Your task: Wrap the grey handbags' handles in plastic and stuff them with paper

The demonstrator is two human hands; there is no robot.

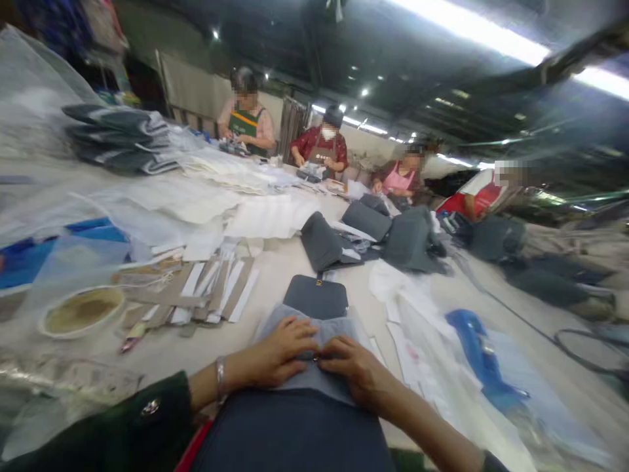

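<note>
My left hand (275, 357) and my right hand (356, 370) rest side by side on a grey-blue cloth piece (314, 331) at the table's near edge, fingertips pinching a small spot where they meet. A dark grey purse (315, 296) with a small gold clasp lies just beyond the cloth, partly under it. A dark navy panel (295, 432) sits below my hands, close to my body. A metal bracelet is on my left wrist.
Cardboard and white strips (206, 292) and a bowl of tan paste (81, 311) lie to the left. Grey bags (373, 239) are piled mid-table, a blue object (479, 354) on plastic to the right. Several people work along the far side. Folded fabric (122, 137) is stacked at back left.
</note>
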